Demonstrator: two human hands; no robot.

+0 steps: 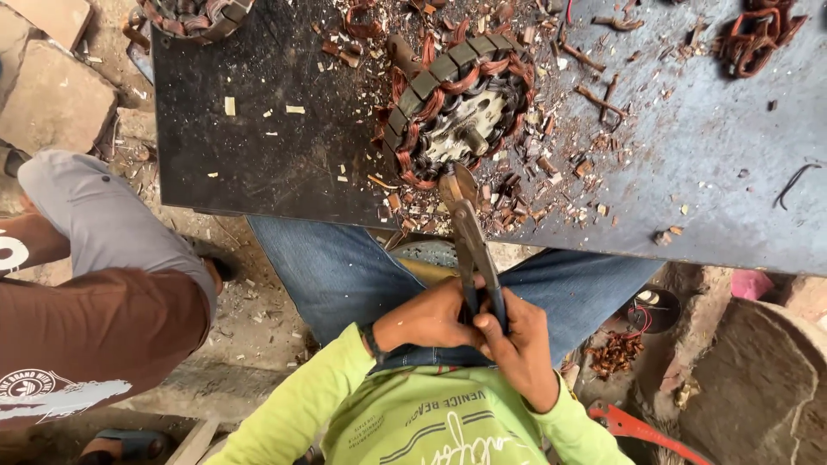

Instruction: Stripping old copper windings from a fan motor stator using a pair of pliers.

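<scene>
Cutting copper windings from the motor stator [461, 108] on the dark metal table [258, 146].
Left hand [428, 317] and right hand [519, 344] clench the cutter [472, 245] handles; its nose meets the stator's near edge. Next likely calls for a firm squeeze.

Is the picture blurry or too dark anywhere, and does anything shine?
In the head view, soft even daylight, no hard shadows; the dark metal table shows a faint sheen at its right, no strong glare. The motor winding, the cutter and both hands, left hand and right hand, look sharp; edges bend slightly.
</scene>
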